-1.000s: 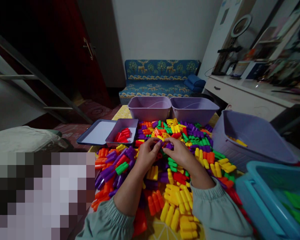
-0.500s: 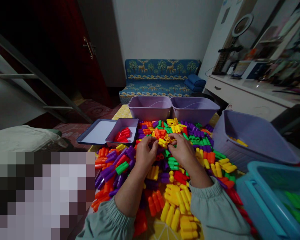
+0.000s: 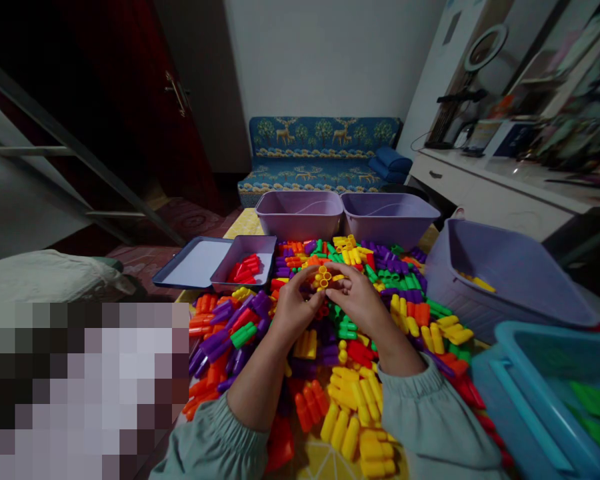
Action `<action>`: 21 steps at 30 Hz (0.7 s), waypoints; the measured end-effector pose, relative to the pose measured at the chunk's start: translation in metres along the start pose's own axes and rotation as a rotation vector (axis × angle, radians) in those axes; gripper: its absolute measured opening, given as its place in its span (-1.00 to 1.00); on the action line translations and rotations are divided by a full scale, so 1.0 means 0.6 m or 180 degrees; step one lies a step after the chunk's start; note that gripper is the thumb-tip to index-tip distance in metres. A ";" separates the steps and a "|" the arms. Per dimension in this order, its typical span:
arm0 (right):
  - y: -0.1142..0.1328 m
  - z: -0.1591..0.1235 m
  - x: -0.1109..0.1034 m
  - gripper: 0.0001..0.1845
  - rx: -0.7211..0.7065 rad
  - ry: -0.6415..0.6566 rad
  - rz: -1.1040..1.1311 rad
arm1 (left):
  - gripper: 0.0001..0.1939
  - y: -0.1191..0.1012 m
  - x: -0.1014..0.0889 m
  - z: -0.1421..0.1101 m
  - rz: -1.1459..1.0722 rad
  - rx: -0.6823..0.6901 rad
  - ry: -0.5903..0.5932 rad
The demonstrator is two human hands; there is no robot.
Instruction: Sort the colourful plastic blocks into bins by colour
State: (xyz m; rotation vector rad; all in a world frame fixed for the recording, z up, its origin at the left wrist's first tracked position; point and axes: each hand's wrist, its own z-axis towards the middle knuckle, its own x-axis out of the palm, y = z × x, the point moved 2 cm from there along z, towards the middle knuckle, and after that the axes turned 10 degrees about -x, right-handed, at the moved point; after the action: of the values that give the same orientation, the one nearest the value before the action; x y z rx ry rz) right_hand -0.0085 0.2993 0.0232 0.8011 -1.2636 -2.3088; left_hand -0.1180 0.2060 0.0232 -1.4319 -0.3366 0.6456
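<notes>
My left hand (image 3: pixel 295 305) and my right hand (image 3: pixel 361 303) meet over the middle of the pile. Between their fingertips is a yellow plastic building block (image 3: pixel 325 277), its round hollow tube ends facing me. Both hands are closed on it, thumbs on the near side; the far fingers are partly hidden. Beneath and around them lie bullet-shaped blocks in several colours, among them purple blocks (image 3: pixel 219 343), green blocks (image 3: pixel 349 327) and yellow blocks (image 3: pixel 341 430). Orange-red blocks (image 3: pixel 311 405) lie near my left forearm.
An open hinged box (image 3: pixel 220 280) with red blocks stands at the left. Two lilac bins (image 3: pixel 300 217) line the back. Another lilac bin (image 3: pixel 505 280) holds yellow pieces at the right, before a blue bin (image 3: pixel 530 413) with green pieces. A patterned sofa (image 3: pixel 320 153) stands behind.
My hands have come closer together around the yellow block. Its tube ends now point toward me, and my right fingers have closed in from the right.
</notes>
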 end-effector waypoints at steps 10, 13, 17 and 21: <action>0.013 0.004 -0.003 -0.63 0.0007 -0.0096 -0.0144 | -0.60 0.005 0.001 0.005 -0.0659 -0.0165 0.0044; 0.021 0.005 -0.011 -0.68 0.0110 -0.0162 -0.0117 | -0.62 0.008 0.003 0.008 -0.0845 -0.0214 0.0115; 0.041 0.011 -0.045 -0.62 0.0185 -0.0700 0.0380 | -0.62 0.011 0.001 0.010 -0.1023 -0.0435 0.0139; 0.064 0.013 -0.114 -0.60 -0.0033 -0.2078 0.1009 | -0.63 0.010 -0.004 0.010 -0.1046 -0.0565 0.0033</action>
State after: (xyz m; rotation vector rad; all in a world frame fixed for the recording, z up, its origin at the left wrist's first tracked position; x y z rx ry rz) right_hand 0.0409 0.3238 0.0796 -0.1896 -1.4896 -2.3716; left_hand -0.1248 0.2095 0.0185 -1.5044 -0.6187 0.3470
